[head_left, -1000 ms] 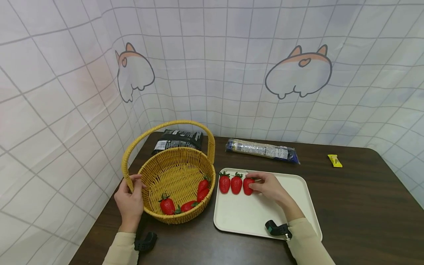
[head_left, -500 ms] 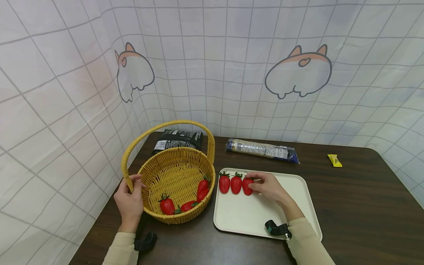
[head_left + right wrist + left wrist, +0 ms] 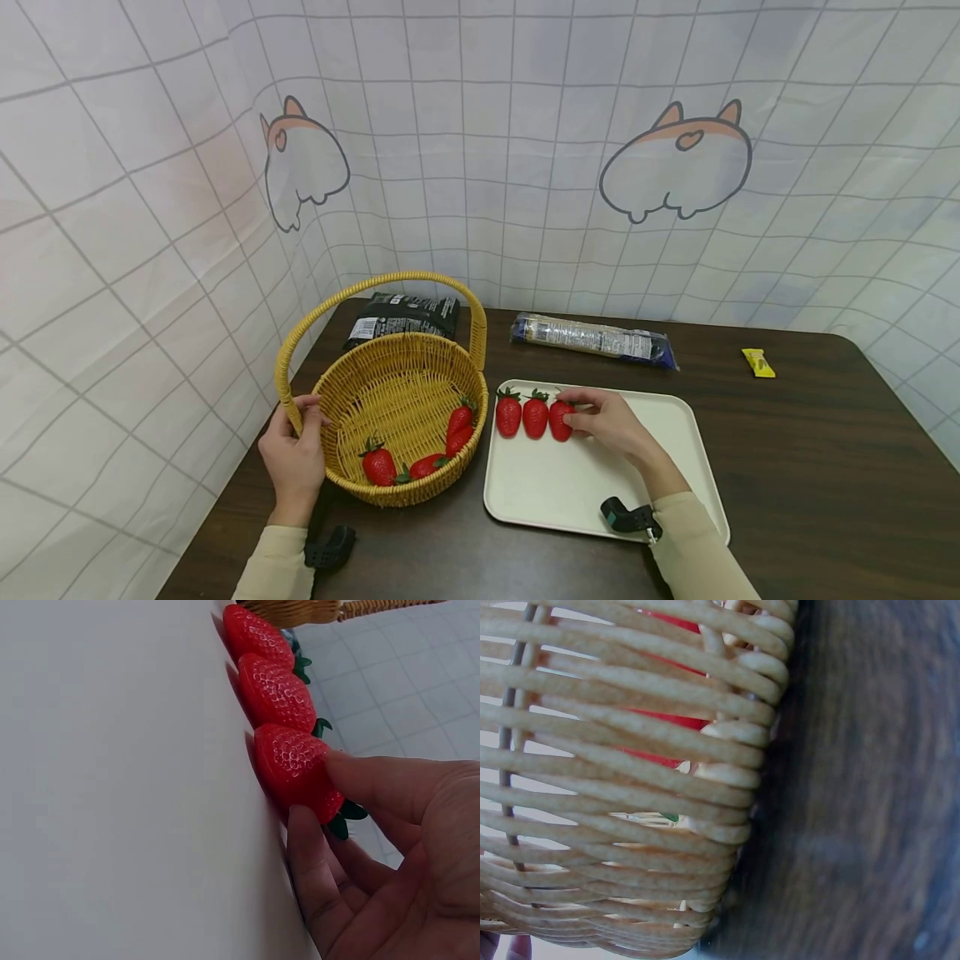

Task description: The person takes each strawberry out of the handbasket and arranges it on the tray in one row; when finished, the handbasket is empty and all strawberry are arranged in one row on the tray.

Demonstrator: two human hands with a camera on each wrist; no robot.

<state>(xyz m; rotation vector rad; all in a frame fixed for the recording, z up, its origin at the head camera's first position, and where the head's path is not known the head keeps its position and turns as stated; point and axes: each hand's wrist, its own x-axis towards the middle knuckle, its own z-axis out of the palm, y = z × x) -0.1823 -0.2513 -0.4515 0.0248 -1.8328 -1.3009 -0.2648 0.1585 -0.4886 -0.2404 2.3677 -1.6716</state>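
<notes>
My left hand (image 3: pixel 295 462) grips the yellow wicker basket (image 3: pixel 405 493) at its left side, where the handle meets the rim. In the left wrist view the woven wall (image 3: pixel 622 780) fills much of the picture, with fingertips (image 3: pixel 519 948) at the bottom corner. On the cream tray (image 3: pixel 558 492), my right hand (image 3: pixel 611 425) pinches a red strawberry (image 3: pixel 296 765) between thumb and fingers near its leafy end. Two more strawberries, a middle one (image 3: pixel 535 418) and a left one (image 3: pixel 507 416), lie in line beside it along the tray's far edge, leaves pointing away.
Several strawberries (image 3: pixel 378 467) lie in the basket's near and right side. Behind it is a black packet (image 3: pixel 408 315). A long clear-and-blue package (image 3: pixel 596 340) lies behind the tray, and a small yellow wrapper (image 3: pixel 759 363) at right. A white grid curtain (image 3: pixel 480 150) hangs behind the table.
The strawberry in my right hand has shifted very slightly left, toward the middle one. My left hand and the basket look unchanged.
</notes>
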